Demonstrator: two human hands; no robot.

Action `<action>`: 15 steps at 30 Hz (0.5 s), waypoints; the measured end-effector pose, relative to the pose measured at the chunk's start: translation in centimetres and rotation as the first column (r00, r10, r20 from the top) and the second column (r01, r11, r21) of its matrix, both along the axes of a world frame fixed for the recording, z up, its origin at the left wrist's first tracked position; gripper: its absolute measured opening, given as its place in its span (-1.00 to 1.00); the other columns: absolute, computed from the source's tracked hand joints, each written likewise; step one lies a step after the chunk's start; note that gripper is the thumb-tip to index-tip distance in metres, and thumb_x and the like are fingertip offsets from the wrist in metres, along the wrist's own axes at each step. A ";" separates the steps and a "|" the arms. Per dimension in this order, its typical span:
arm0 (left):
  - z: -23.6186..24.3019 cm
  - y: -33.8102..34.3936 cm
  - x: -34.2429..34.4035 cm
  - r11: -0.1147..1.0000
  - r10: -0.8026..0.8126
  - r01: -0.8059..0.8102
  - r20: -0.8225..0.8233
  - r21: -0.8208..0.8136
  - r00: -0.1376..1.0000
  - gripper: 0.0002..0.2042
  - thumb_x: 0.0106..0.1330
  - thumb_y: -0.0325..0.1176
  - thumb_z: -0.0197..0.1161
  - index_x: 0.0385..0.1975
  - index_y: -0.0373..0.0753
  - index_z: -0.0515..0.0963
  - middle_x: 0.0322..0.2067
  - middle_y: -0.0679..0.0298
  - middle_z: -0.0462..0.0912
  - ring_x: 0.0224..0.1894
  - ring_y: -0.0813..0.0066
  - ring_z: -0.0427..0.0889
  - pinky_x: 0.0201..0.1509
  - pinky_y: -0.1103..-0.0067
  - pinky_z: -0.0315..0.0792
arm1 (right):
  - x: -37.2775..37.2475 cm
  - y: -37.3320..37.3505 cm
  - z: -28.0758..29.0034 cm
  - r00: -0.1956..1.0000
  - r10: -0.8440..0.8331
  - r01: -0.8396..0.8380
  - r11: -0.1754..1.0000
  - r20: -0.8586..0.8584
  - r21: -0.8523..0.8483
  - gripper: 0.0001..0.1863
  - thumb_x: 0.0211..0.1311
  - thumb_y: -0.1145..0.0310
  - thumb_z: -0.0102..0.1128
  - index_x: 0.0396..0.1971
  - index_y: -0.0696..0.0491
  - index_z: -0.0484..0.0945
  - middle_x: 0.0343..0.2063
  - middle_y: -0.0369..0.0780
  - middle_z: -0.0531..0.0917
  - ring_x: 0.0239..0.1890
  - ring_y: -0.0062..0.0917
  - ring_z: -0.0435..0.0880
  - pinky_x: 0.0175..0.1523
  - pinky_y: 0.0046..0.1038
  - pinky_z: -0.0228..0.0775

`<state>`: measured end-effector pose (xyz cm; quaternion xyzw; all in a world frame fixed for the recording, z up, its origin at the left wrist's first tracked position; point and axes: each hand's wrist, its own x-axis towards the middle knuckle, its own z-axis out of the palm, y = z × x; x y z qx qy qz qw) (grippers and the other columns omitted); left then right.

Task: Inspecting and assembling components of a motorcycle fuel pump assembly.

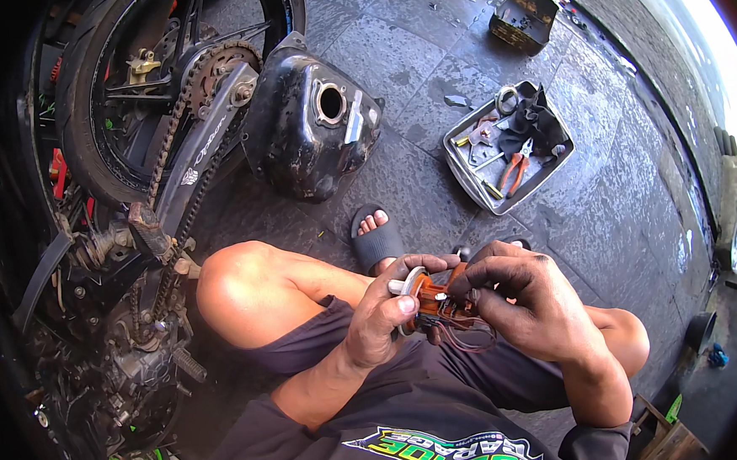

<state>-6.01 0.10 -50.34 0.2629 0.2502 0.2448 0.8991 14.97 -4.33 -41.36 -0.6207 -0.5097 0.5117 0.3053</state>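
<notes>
Left fingers (393, 314) grip the orange-and-white cylindrical plastic unit (430, 295), right fingers (496, 271) work beside them, can't tell if pinching; looks mid-fiddling, next move probably needs steady holding

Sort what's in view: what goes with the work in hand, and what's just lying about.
Seems to go with the work:
orange wired part, in the left hand, right hand at it
black tank with a round opening, likely
tray with pliers, perhaps

Seems to be just lying about:
open grimy box
blue thing at right
</notes>
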 end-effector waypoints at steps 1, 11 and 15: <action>0.2 0.0 0.0 1.000 0.004 -0.004 0.006 -0.001 1.000 -0.37 0.27 -0.11 0.20 0.22 -0.45 0.30 0.29 -0.14 0.36 0.19 0.17 0.60 0.14 0.38 0.63 | 0.0 0.2 0.5 1.000 -0.013 0.014 0.997 0.002 -0.078 -0.73 0.10 0.59 0.22 -0.18 0.12 0.72 -0.39 -0.20 0.64 -0.27 -0.49 0.62 -0.16 -0.43 0.49; 1.0 0.3 -0.5 0.984 0.058 -0.038 -0.111 0.175 0.992 -0.40 0.28 -0.15 0.13 0.23 -0.42 0.26 0.31 -0.09 0.31 0.12 0.21 0.64 -0.11 0.51 0.71 | -0.4 0.8 0.7 0.999 0.029 -0.031 0.998 -0.040 -0.060 -0.70 0.19 0.44 0.38 -0.10 0.24 0.68 -0.33 -0.18 0.57 -0.32 -0.53 0.67 -0.26 -0.47 0.54; 0.7 0.3 -0.7 0.984 0.065 -0.045 -0.113 0.172 0.991 -0.40 0.28 -0.15 0.13 0.23 -0.43 0.25 0.31 -0.10 0.30 0.10 0.19 0.65 -0.12 0.52 0.72 | -0.6 0.8 0.7 1.000 -0.012 0.009 0.993 -0.019 -0.114 -0.73 0.22 0.47 0.37 -0.10 0.25 0.69 -0.31 -0.20 0.60 -0.33 -0.56 0.69 -0.25 -0.51 0.57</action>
